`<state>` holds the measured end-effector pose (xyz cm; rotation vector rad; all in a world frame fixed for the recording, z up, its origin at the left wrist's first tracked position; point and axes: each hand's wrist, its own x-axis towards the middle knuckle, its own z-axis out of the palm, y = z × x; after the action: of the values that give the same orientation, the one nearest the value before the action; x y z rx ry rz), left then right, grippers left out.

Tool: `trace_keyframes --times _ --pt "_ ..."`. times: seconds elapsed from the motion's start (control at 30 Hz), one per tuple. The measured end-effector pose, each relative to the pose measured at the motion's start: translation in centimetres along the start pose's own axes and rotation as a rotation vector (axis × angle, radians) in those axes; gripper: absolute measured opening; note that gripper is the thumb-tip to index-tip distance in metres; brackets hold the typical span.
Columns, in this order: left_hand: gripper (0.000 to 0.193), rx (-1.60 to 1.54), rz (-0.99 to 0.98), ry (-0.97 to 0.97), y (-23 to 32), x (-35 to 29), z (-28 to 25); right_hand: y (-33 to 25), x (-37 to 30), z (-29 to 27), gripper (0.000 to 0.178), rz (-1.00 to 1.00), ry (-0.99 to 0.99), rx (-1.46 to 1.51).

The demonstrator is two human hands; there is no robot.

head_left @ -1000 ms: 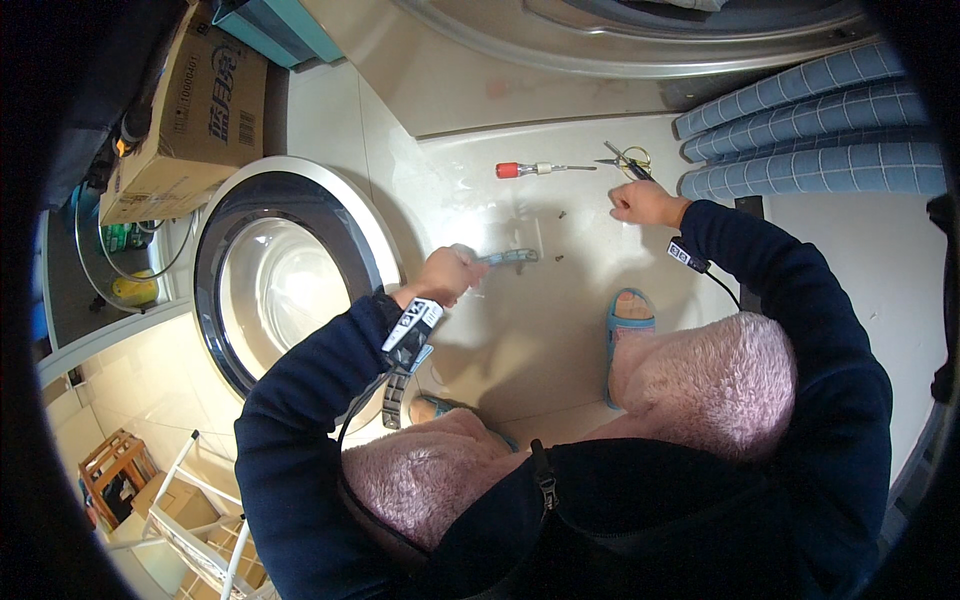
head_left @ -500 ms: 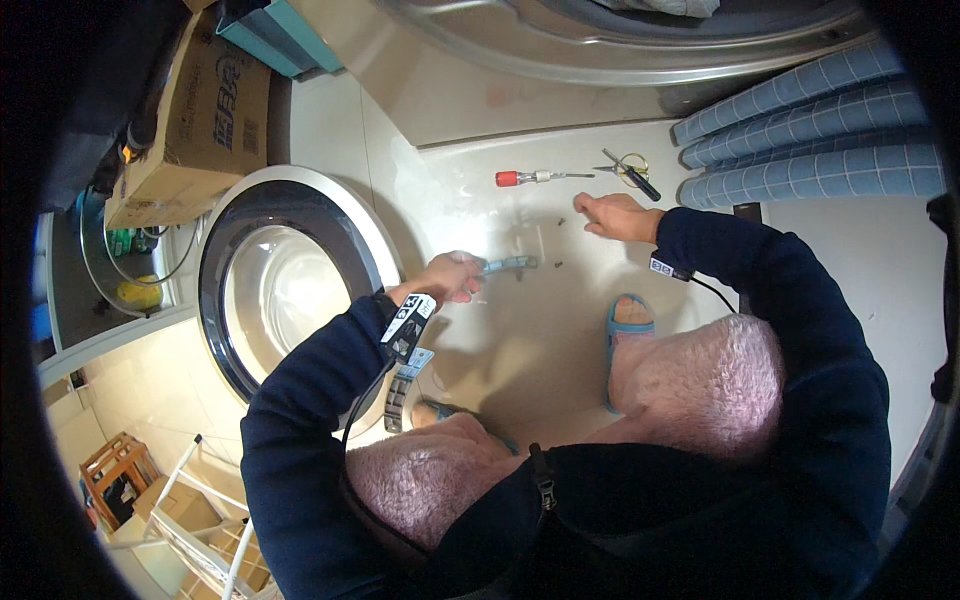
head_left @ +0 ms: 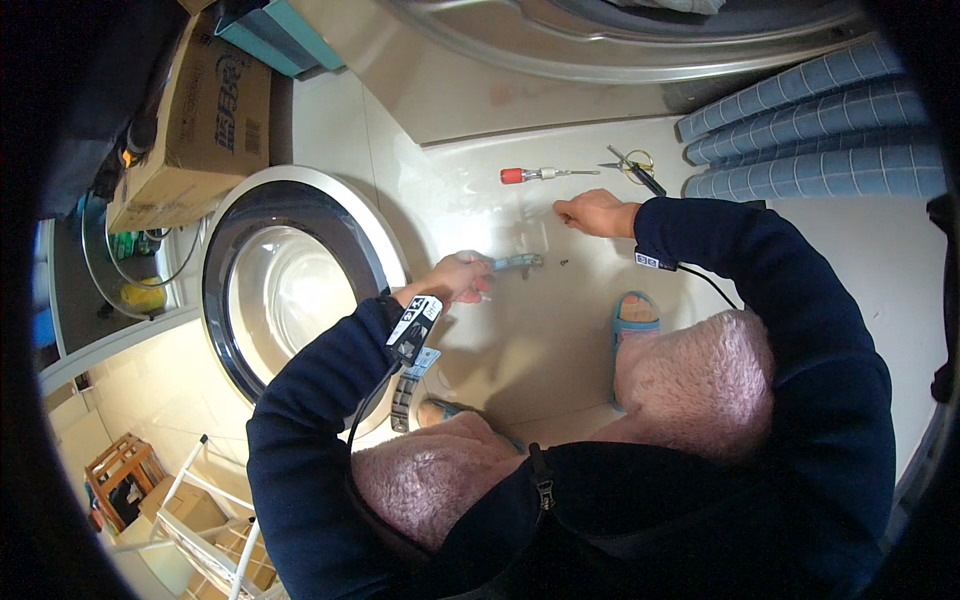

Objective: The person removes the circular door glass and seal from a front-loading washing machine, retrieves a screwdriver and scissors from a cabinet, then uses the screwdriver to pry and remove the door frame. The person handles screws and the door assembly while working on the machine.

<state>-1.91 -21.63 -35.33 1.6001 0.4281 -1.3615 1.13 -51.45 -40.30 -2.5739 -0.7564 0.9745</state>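
1. At the far left, a cardboard box (head_left: 195, 130) is seen above a white step ladder (head_left: 205, 525).
2. Next, a round door (head_left: 300, 295) with a clear centre, a dark ring and a pale rim is placed just beside the left forearm.
3. The left hand (head_left: 460, 278) is closed around the near end of a light blue piece (head_left: 516, 261), which is held over the pale floor (head_left: 530, 350), its free end pointed to the right.
4. Beyond it, a red-handled screwdriver (head_left: 548, 174) is laid on the floor, its shaft directed to the right.
5. A small dark screw (head_left: 565, 262) is left lying between the free end of the piece and the right foot.
6. The right hand (head_left: 597, 213) is kept apart from the left one, fingers bunched and lowered near the floor; whether anything is pinched cannot be told.
7. Just above it, scissors (head_left: 635, 166) are crossed by a black-handled tool (head_left: 645, 177).
8. At the far right, blue checked rolls (head_left: 810, 130) are stacked.
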Motion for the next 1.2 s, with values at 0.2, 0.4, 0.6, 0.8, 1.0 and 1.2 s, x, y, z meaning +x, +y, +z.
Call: trace_keyframes --times 0.2,0.4,0.6,0.8,1.0,1.2 --pt "0.025 -0.012 0.004 -0.008 0.1 -0.4 0.1 -1.3 -1.4 1.5 0.019 -0.115 0.002 0.091" --pt "0.024 -0.009 0.007 -0.012 0.2 -0.2 0.3 -3.1 -2.3 2.7 0.017 -0.146 -0.037 0.096" --pt "0.022 -0.025 -0.004 -0.022 0.6 -0.4 0.4 -3.0 -1.9 2.6 0.021 -0.152 -0.083 0.013" --pt "0.022 -0.026 0.012 -0.038 0.4 -0.5 0.4 -3.4 -1.8 2.9 0.024 -0.167 -0.139 -0.154" --pt "0.022 -0.015 0.015 -0.045 0.5 -0.1 0.6 -2.7 -2.2 3.3 0.022 -0.163 -0.124 -0.178" --pt "0.027 -0.020 0.054 -0.099 0.3 0.5 1.3 -4.1 -2.3 2.3 0.021 -0.205 0.034 -0.008"
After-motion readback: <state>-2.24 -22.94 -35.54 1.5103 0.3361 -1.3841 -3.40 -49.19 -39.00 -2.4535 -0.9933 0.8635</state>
